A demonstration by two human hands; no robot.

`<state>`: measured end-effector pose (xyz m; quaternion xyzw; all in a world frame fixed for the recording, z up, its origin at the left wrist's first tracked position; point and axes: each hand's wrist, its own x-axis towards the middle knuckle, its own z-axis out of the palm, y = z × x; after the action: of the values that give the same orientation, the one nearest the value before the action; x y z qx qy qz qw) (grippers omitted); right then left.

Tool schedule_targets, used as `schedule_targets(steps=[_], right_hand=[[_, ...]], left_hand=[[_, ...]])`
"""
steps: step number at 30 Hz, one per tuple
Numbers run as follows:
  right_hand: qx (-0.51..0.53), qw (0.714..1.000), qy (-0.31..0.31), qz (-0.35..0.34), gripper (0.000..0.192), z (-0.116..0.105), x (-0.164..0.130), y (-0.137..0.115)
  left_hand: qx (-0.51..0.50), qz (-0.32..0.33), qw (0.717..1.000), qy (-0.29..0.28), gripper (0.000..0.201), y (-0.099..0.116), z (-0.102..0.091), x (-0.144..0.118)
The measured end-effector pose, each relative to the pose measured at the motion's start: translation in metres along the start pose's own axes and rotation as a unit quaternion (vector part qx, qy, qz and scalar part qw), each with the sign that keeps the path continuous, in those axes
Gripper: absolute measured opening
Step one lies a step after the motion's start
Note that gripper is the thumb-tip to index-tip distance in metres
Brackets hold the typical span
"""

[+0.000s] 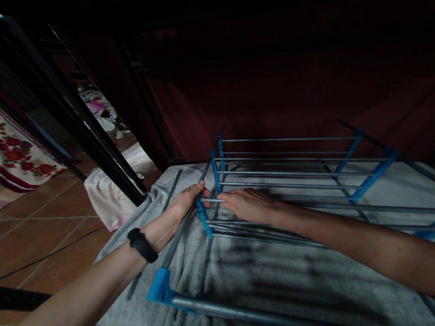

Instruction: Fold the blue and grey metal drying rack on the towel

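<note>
Drying rack [303,173] lies flat on grey towel [257,280]. Left hand [184,202] grips its blue side bracket [203,215]; right hand [249,204] curls over a rod. Black frame leg [89,132] and striped cloth [107,196] crowd the left.

drying rack [291,174]: right end cut off by edge | dark background: too dim to tell

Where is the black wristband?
In the head view, the black wristband sits on the person's left wrist, lower left of centre, just behind the left hand gripping the grey-and-blue metal drying rack.
</note>
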<state>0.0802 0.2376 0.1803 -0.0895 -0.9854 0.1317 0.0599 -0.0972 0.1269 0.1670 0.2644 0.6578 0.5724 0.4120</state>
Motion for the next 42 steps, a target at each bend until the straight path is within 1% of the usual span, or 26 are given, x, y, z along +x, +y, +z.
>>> schedule_targets(steps=[3, 9, 15, 21, 25, 31, 36, 42], right_hand=[[-0.019, 1.000, -0.010, 0.005, 0.026, -0.001, -0.001, -0.002], [-0.030, 0.999, -0.014, -0.003, 0.029, -0.003, -0.001, -0.002], [-0.041, 0.999, -0.019, 0.011, 0.029, -0.003, -0.002, -0.004], [-0.059, 0.998, -0.011, 0.003, 0.029, 0.000, -0.003, -0.005], [-0.047, 0.999, -0.019, 0.012, 0.029, 0.000, -0.002, -0.004], [-0.036, 0.999, -0.024, 0.007, 0.031, -0.003, -0.001, -0.004], [-0.029, 0.999, -0.032, 0.009, 0.033, -0.004, 0.002, -0.003], [0.003, 0.999, -0.045, 0.008, 0.033, -0.003, 0.009, 0.002]], left_hand=[[0.009, -0.011, 1.000, -0.011, 0.036, -0.002, -0.002, 0.004], [0.015, -0.003, 1.000, -0.019, 0.039, -0.005, -0.005, 0.010], [0.014, 0.001, 1.000, -0.016, 0.040, -0.004, -0.003, 0.007], [0.017, 0.013, 1.000, -0.007, 0.037, 0.001, 0.001, 0.002], [0.007, 0.004, 1.000, -0.011, 0.035, 0.001, 0.002, 0.000], [0.031, 0.022, 0.999, -0.012, 0.037, 0.000, 0.001, 0.002], [0.037, 0.022, 0.999, -0.008, 0.035, 0.002, 0.005, -0.001], [0.047, 0.033, 0.998, -0.008, 0.036, 0.002, 0.005, -0.001]])
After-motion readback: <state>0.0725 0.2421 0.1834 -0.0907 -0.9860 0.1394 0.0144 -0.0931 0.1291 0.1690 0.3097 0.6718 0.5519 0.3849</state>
